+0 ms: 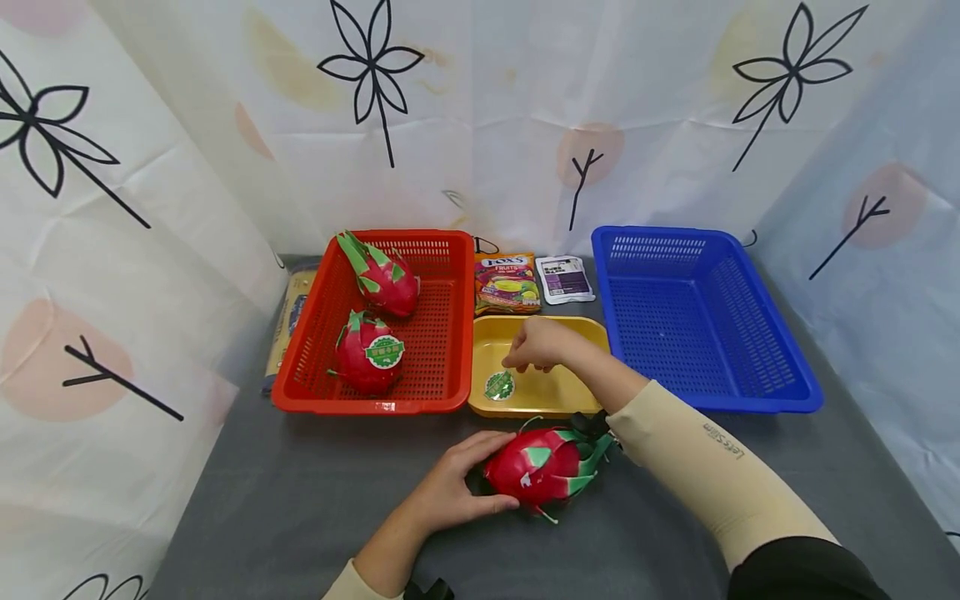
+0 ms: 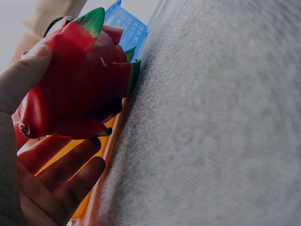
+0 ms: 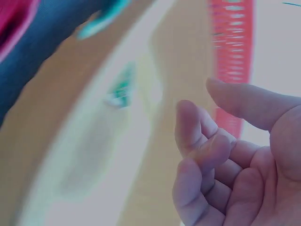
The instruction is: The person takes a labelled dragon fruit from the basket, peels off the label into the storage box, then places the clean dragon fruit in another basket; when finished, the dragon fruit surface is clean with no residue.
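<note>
A red dragon fruit [image 1: 536,468] with green scales lies on the grey table in front of the yellow tray [image 1: 592,410]. My left hand [image 1: 459,485] grips its left end, thumb on the near side. In the left wrist view the thumb presses the dragon fruit [image 2: 80,80] and the fingers spread beneath it. Over the tray hovers my right hand [image 1: 542,343], its fingers bent. The right wrist view shows a gap between thumb and forefinger of the right hand [image 3: 235,160], with nothing held. A round green-and-white sticker [image 1: 498,385] is in the tray, just below those fingertips.
At left, a red basket [image 1: 446,333] holds two dragon fruits, the nearer one bearing a green round sticker [image 1: 385,352]. A blue basket [image 1: 708,325] stands at right. Behind the tray lie a Fox's candy bag [image 1: 506,285] and a white packet [image 1: 564,279].
</note>
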The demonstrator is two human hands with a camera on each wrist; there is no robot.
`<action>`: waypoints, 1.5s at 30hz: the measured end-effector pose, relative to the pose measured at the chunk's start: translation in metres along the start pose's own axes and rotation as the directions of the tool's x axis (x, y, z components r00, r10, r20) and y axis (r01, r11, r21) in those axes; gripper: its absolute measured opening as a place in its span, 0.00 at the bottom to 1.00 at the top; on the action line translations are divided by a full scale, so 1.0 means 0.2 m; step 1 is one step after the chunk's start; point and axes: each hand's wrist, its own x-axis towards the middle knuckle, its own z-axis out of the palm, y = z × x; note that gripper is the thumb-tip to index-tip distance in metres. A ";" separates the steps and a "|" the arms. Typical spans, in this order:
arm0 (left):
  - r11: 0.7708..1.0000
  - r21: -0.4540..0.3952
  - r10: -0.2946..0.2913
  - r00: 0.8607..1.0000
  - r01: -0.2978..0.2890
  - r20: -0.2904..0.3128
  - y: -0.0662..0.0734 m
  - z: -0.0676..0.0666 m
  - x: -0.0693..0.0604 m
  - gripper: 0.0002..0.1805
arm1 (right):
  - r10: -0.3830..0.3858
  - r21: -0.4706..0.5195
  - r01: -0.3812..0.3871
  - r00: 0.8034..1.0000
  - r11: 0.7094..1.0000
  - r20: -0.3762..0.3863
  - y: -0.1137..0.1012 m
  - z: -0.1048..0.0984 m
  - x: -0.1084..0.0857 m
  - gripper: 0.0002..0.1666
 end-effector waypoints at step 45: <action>0.998 0.055 -0.026 0.963 0.042 -0.268 0.21 0.11 0.07 0.18 | 0.252 0.268 -0.022 0.430 0.963 -0.867 1.31 -0.10 -0.93 0.28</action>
